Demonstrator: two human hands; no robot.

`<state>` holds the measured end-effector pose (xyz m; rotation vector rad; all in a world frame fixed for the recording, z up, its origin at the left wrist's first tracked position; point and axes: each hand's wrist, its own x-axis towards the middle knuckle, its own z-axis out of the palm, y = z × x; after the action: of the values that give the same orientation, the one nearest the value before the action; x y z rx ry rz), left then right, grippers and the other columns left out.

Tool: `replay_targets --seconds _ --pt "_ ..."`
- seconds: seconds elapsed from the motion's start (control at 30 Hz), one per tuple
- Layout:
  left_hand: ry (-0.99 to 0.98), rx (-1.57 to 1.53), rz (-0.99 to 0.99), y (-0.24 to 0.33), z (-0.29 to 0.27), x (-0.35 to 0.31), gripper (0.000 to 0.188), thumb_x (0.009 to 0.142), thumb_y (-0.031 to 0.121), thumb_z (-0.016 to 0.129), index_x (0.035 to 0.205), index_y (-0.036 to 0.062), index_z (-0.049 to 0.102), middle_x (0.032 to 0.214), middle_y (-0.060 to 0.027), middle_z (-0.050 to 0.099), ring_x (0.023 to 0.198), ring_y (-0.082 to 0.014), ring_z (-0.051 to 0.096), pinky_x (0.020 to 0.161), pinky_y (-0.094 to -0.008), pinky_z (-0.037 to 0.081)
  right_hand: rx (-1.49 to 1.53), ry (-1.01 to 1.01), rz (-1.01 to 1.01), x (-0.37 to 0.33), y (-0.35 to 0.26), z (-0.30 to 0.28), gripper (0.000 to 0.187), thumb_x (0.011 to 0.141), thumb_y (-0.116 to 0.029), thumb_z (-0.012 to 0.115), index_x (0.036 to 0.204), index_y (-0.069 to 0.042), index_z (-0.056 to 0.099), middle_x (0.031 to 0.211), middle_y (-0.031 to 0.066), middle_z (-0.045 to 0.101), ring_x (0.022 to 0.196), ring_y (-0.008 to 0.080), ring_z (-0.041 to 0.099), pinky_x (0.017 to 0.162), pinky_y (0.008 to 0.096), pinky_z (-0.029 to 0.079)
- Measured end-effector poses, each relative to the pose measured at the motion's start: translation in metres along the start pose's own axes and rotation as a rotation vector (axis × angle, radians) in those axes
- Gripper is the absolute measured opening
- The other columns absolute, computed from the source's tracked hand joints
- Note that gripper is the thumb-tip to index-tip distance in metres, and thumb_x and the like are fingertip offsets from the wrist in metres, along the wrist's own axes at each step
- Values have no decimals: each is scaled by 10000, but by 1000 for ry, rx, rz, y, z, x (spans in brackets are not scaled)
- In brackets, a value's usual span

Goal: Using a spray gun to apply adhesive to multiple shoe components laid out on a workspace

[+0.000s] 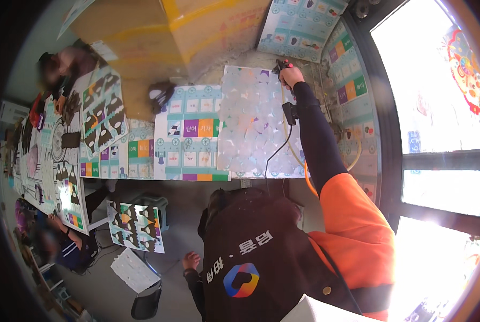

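Note:
My right hand (pixel 291 77) is stretched out to the far right of the work table, closed around a black spray gun (pixel 279 66) with red knobs. A yellowish hose (pixel 290 145) runs back from it along my arm. Just left of the gun lies a board (pixel 221 140) covered with pale, roundish, overlapping pieces (pixel 250 115). On my right wrist is a small black box (pixel 290 113) with a black cable. My left hand (pixel 191 261) hangs low beside my body, below the table, with nothing in it and its fingers loosely apart.
Large cardboard (pixel 218 32) stands behind the table. Printed sheets (pixel 189 155) cover the tabletop. Boards with black mask shapes (pixel 104 110) lie at left; another mask board (pixel 136 225) rests lower, near a chair (pixel 146 305). Two people work at far left. A bright window frame (pixel 393 107) borders the right.

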<state>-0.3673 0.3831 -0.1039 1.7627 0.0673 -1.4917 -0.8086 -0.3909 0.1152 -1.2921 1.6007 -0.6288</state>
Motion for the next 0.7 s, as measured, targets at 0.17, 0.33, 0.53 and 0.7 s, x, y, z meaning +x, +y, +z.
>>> replay_targets --seconds 0.17,0.33,0.53,0.7 --pt "-60 -181 -91 -3 -4 -1 309 897 165 431 1176 55 508 979 -181 633 822 -305 617 645 -413 458 28 -30 104 20 -10 9 147 686 -62 543 556 7 554 512 130 545 359 208 498 342 323 359" --pt "-37 -178 -76 0 8 -12 312 891 149 457 1184 49 500 1032 -190 626 832 -296 619 693 -418 461 59 42 72 38 -11 17 162 694 -69 542 549 3 554 503 123 546 360 205 500 349 320 370" --pt "108 -157 -142 -6 21 -24 321 897 151 454 1199 49 493 1073 -194 617 825 -300 617 734 -413 460 -4 47 36 48 -20 28 193 704 -110 544 564 16 585 493 110 550 405 203 538 398 328 407" --pt "53 -160 -79 -12 26 -28 310 894 126 453 1192 51 497 1048 -189 625 797 -285 614 710 -391 463 51 56 40 60 -25 43 201 710 -115 538 558 10 578 490 106 547 401 207 532 398 328 401"
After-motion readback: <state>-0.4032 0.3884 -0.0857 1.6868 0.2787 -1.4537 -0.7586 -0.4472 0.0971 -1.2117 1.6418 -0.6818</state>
